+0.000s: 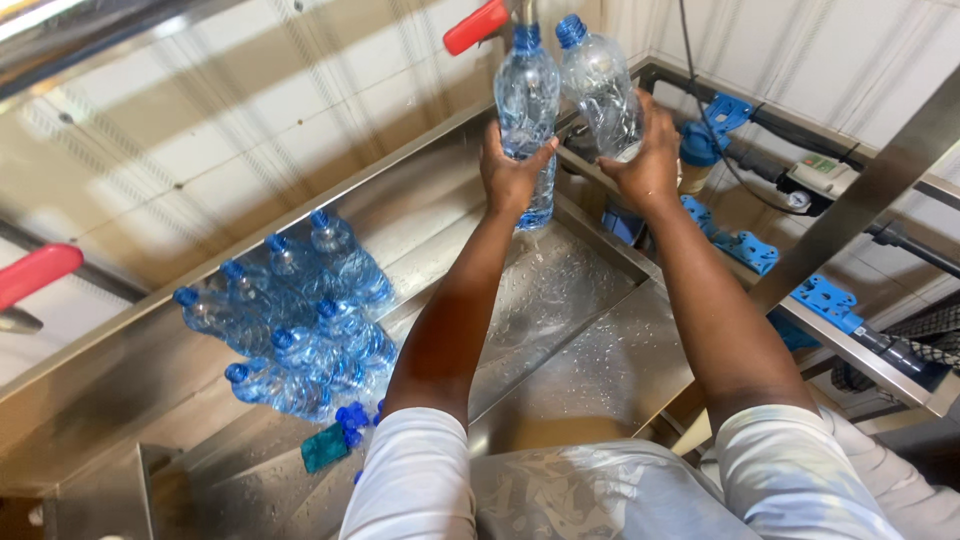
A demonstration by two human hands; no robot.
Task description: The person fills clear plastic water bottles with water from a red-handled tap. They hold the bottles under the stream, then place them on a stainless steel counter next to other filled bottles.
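Left hand (512, 175) wrapped around clear bottle (527, 110) under red-handled tap (478, 25); right hand (645, 160) grips second bottle (600, 85) beside it; capped bottles (300, 320) lie on steel desk (600, 360).

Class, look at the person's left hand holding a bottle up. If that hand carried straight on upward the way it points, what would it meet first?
The left hand points up along its clear bottle. First in line is probably the tap with the red lever, right above the bottle's blue neck, though depth is hard to judge.
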